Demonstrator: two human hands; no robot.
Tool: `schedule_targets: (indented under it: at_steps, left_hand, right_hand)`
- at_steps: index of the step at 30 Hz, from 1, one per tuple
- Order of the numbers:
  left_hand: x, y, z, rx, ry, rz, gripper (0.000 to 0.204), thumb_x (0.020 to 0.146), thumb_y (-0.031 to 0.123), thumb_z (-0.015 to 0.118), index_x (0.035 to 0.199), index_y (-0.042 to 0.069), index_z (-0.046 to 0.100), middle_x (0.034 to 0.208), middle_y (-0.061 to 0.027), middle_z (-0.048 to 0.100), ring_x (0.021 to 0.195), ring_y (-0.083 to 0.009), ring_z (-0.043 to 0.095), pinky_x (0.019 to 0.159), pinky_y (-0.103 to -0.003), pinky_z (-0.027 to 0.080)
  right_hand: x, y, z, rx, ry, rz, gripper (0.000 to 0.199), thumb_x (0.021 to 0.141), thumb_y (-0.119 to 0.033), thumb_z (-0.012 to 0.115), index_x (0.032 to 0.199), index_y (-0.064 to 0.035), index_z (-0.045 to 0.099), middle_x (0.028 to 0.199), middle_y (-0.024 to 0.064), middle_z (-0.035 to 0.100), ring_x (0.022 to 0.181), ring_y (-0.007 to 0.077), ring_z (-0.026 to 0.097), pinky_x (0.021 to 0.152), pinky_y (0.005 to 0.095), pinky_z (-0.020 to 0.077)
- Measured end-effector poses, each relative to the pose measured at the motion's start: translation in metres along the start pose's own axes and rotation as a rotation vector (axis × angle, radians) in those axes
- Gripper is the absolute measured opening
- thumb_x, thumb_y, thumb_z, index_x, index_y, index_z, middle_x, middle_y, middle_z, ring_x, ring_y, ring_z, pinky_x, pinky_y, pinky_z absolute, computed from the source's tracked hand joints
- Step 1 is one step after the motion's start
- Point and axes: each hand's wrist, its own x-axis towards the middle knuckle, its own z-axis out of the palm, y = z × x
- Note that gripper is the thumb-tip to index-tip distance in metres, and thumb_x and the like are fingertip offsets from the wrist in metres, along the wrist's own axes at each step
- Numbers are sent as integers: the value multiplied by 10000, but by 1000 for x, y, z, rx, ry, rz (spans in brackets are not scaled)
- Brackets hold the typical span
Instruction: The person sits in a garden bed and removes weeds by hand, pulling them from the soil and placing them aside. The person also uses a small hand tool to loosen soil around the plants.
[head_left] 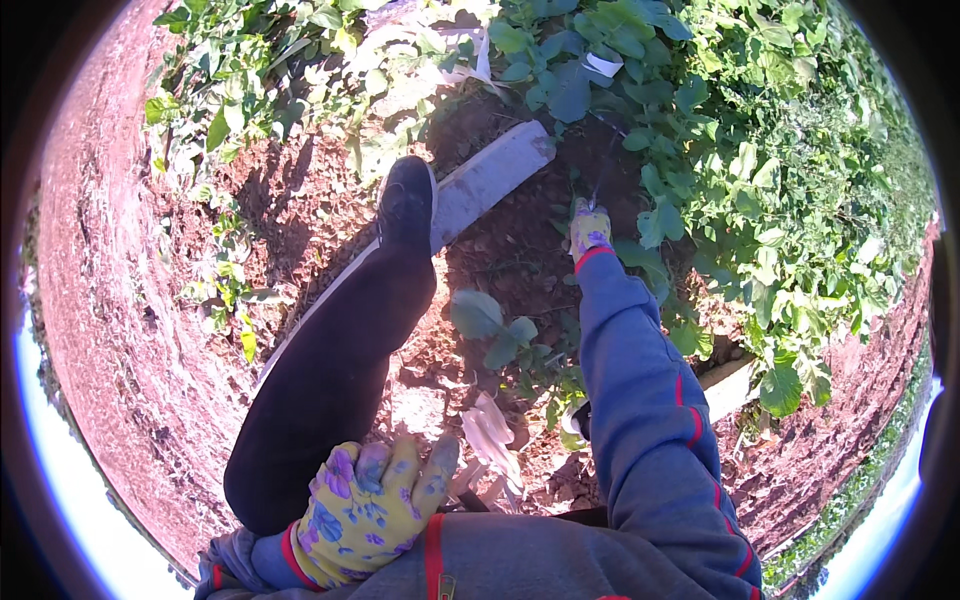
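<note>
My left hand, in a yellow glove printed with purple and blue flowers, rests near my waist by my bent left leg. Its fingers lie apart and hold nothing. Stretched forward over dark soil, my right hand wears a matching glove with a red cuff. It is closed on a thin rod-like thing that runs up toward the leaves; shade hides its exact kind. Broad-leaved green plants grow just right of that hand.
A pale concrete strip slants past my left shoe. Bare reddish soil spreads out on the left. Dense greenery fills the right. Small leafy plants and crumpled pale scraps lie between my legs.
</note>
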Motion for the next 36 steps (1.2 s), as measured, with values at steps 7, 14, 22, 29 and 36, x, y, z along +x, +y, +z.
schedule_targets:
  at_steps: [7,14,22,29,36]
  left_hand:
    - [3,-3,-1,27,8,-4,463,792,367,570,1188,137,639,988,-53,602,814,-182,532,705,-367,419]
    - [3,4,-2,15,59,-35,428,763,277,574,1161,140,648,962,-36,594,802,-172,529,699,-360,415]
    - [-1,4,2,0,147,3,405,764,243,571,1150,145,651,920,-4,575,777,-156,511,689,-335,405]
    - [4,4,-2,-14,140,45,391,781,251,567,1147,145,653,904,4,568,774,-151,501,671,-329,400]
    - [3,1,0,20,140,33,393,786,260,566,1151,141,651,909,9,567,782,-153,493,662,-323,396]
  right_hand:
    - [42,36,-5,-626,95,-258,477,949,-350,494,1237,27,448,1036,279,652,979,418,637,801,485,516]
    - [6,107,-26,-968,-57,-252,480,972,-325,450,1306,18,427,1118,293,619,1034,416,613,845,475,500]
    - [-61,138,-63,-605,3,-213,579,938,-398,506,1329,23,432,1037,314,631,1000,472,594,827,515,463]
    - [-5,69,-36,-289,55,-184,452,925,-393,558,1126,11,526,971,248,641,913,420,631,755,464,487]
    - [20,-12,-12,-575,121,-438,494,923,-386,536,1202,20,514,1086,294,629,1039,452,596,873,493,478]
